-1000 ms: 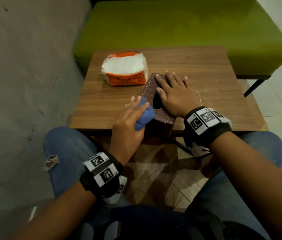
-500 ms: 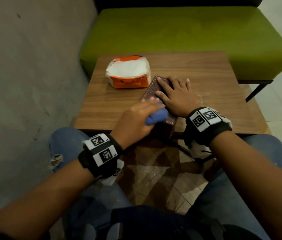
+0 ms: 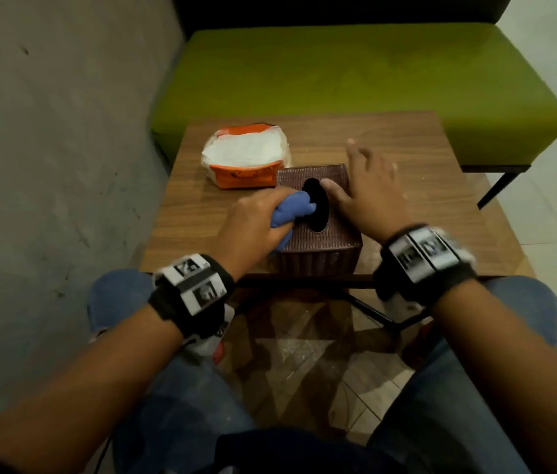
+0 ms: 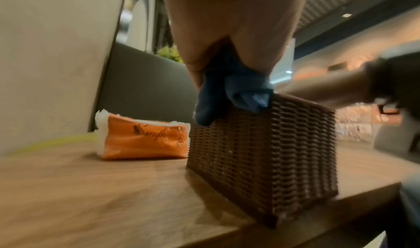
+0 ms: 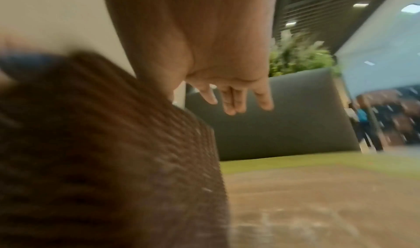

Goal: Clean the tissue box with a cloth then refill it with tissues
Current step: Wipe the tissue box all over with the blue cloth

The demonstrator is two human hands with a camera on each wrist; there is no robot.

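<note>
A brown woven tissue box (image 3: 318,249) stands upright at the near edge of the wooden table (image 3: 407,138), its dark oval slot facing up. My left hand (image 3: 253,227) grips a bunched blue cloth (image 3: 292,210) and presses it on the box top beside the slot; the left wrist view shows the cloth (image 4: 240,93) draped over the box's (image 4: 261,153) top left edge. My right hand (image 3: 366,189) hovers at the box's right side, fingers (image 5: 234,101) spread and straight, thumb near the slot rim. An orange pack of white tissues (image 3: 246,155) lies behind the box, to its left.
A grey wall (image 3: 48,165) runs along the left of the table. A green padded bench (image 3: 355,80) stands behind the table. My knees in blue jeans (image 3: 116,295) sit under the near edge. White dust specks mark the tabletop at the right.
The box has gone from tilted on its edge to standing flat with the slot up. My right hand lifted off its top with fingers spread. My left hand moved the cloth onto the top.
</note>
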